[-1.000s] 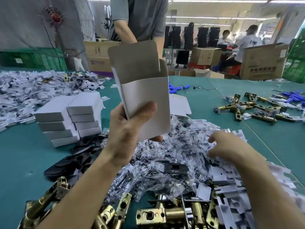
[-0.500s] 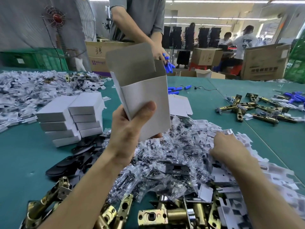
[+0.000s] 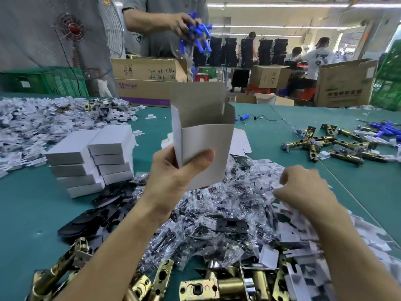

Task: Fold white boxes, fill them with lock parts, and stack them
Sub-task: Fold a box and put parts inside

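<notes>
Left hand (image 3: 173, 177) raised in a grip; right hand (image 3: 303, 189) low, fingers (image 3: 285, 178) curled.

Your worktop (image 3: 32, 213) is covered in teal-green matting, with a seam running diagonally on your right. Along its far edge stand open cardboard cartons (image 3: 149, 83). To your left, a big wire-guarded fan (image 3: 73, 29) with a red hub rises above green plastic crates (image 3: 43, 83). Strip lights (image 3: 282, 5) run along the pale ceiling. Farther back, seated workers (image 3: 319, 59) face a table stacked with black units (image 3: 249, 51), with red stools (image 3: 201, 77) nearby.

Left hand (image 3: 173, 172) and right hand (image 3: 303, 190) bare, forearms too.
</notes>
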Available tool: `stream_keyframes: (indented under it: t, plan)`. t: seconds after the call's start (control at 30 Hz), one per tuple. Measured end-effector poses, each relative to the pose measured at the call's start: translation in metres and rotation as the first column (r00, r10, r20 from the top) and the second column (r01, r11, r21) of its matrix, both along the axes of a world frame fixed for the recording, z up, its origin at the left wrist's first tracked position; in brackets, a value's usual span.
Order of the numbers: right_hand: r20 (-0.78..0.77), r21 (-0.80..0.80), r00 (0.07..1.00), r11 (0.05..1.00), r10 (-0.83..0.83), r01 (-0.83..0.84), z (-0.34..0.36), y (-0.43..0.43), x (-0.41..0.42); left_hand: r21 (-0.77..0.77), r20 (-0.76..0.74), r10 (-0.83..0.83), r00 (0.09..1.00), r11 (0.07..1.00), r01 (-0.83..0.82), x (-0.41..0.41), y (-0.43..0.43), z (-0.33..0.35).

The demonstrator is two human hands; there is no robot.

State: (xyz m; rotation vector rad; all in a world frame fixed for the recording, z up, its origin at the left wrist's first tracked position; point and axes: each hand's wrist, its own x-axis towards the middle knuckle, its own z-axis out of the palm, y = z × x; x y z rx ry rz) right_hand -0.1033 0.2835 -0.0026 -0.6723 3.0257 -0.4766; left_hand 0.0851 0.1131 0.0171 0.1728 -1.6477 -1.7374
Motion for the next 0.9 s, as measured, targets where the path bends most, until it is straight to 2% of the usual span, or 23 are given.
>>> stream_keyframes:
  t: [0.07, 0.13, 0.2, 0.27, 0.33, 0.4, 0.5, 0.6, 0.7, 0.9]
  plan:
    - [-0.005, -0.164, 1.0, 0.986, 0.027, -0.027, 0.018, 0.005, 0.003, -0.022, 0.044, -0.023, 0.999, 0.999, 0.024, 0.0, 0.0, 0.0]
    - [-0.078, -0.407, 0.986, 0.898, 0.149, -0.168, 0.038, 0.009, 0.014, -0.032, 0.085, -0.046, 0.995, 0.998, 0.049, 0.0, -0.001, -0.001]
    - [-0.179, -0.621, 0.934, 0.701, 0.309, -0.351, 0.057, 0.01, 0.032, -0.031, 0.133, -0.087, 0.987, 0.995, 0.092, 0.0, -0.001, -0.003]
    - [-0.273, -0.763, 0.845, 0.432, 0.46, -0.481, 0.071, 0.009, 0.05, -0.062, 0.185, -0.15, 0.971, 0.985, 0.164, 0.001, 0.0, -0.003]
    - [-0.419, -0.782, 0.749, 0.215, 0.513, -0.585, 0.079, 0.008, 0.062, -0.104, 0.218, -0.21, 0.953, 0.966, 0.237, 0.003, 0.0, -0.003]
    - [-0.533, -0.737, 0.684, 0.123, 0.498, -0.665, 0.081, 0.007, 0.069, -0.121, 0.226, -0.237, 0.945, 0.956, 0.268, 0.003, 0.0, -0.002]
    - [-0.634, -0.633, 0.631, 0.169, 0.448, -0.756, 0.077, 0.001, 0.071, -0.134, 0.282, -0.261, 0.923, 0.942, 0.307, 0.004, -0.001, -0.004]
    - [-0.694, -0.513, 0.594, 0.3, 0.407, -0.804, 0.072, -0.002, 0.066, -0.175, 0.335, -0.279, 0.9, 0.92, 0.35, 0.002, 0.0, -0.006]
    - [-0.726, -0.397, 0.56, 0.422, 0.399, -0.815, 0.071, 0.001, 0.061, -0.107, 0.29, -0.306, 0.907, 0.931, 0.348, 0.002, -0.001, -0.005]
    - [-0.697, -0.307, 0.545, 0.493, 0.465, -0.814, 0.076, 0.008, 0.06, -0.056, 0.259, -0.337, 0.905, 0.93, 0.362, 0.003, -0.001, -0.005]
